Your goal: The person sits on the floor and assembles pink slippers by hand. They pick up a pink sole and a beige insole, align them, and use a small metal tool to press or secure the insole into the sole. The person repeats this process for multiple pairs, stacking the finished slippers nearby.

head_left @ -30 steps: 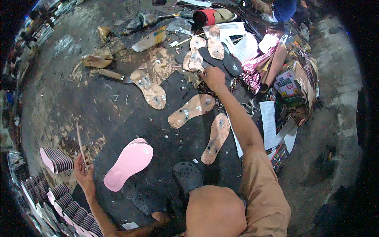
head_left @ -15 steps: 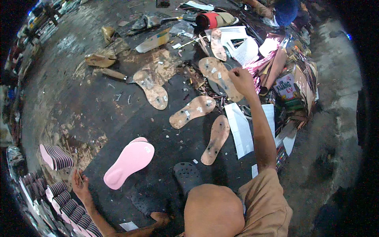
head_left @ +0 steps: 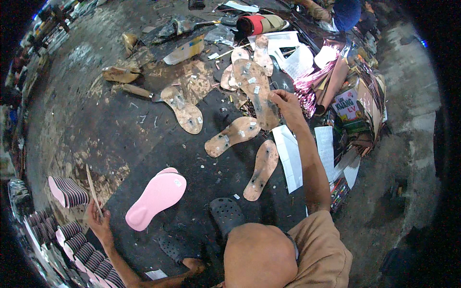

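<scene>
My right hand (head_left: 287, 106), fingers pinched together, grips the edge of a brown sole-shaped template (head_left: 251, 82) with small white patches. That template lies tilted over other sole-shaped pieces. At the lower left, my left hand (head_left: 99, 224) is closed on a thin pale flat piece (head_left: 92, 188) seen edge-on; its full outline is hidden. Right of that hand rests a pair of pink soles (head_left: 157, 197), one mostly covering the other. More brown templates lie around: one (head_left: 233, 137) in the middle, one (head_left: 261, 170) nearer to me, one (head_left: 182, 110) farther left.
Striped-edged soles (head_left: 69, 191) stand in rows at the left. White sheets (head_left: 289, 161) lie by my right forearm. Scraps and a box (head_left: 349, 105) pile up at the right. A knife-like tool (head_left: 139, 91) lies beyond. Another person (head_left: 345, 14) is at the far right.
My right hand has come slightly nearer, and its template has swung, uncovering pale pieces on its left. The thin piece in my left hand has risen into clearer view.
</scene>
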{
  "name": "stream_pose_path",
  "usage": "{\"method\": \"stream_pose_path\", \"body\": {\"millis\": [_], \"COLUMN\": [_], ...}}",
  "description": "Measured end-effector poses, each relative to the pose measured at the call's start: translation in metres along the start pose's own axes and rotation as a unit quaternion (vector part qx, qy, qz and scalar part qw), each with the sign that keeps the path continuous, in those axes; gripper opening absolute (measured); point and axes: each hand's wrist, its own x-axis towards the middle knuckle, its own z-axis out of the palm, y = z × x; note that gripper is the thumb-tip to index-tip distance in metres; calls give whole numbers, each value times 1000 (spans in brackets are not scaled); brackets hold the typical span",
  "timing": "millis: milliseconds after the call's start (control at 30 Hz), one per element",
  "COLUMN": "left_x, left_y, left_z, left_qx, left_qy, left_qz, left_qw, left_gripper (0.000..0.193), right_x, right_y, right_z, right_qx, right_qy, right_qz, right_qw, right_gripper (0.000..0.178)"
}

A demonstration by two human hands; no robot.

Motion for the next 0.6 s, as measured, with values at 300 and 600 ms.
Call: {"method": "stream_pose_path", "body": {"millis": [300, 600], "left_x": [14, 103], "left_y": [15, 52], "left_z": [9, 55], "left_qx": [-11, 185], "left_qy": [7, -22], "left_qz": [-8, 155], "left_qw": [1000, 970], "left_gripper": [72, 70], "right_x": [4, 14], "right_y": [36, 27], "right_z": [70, 242], "right_qx": [-250, -361], "right_qy": [-61, -155], "right_qz": [-94, -73], "right_qw": [962, 917], "right_gripper": [35, 70]}}
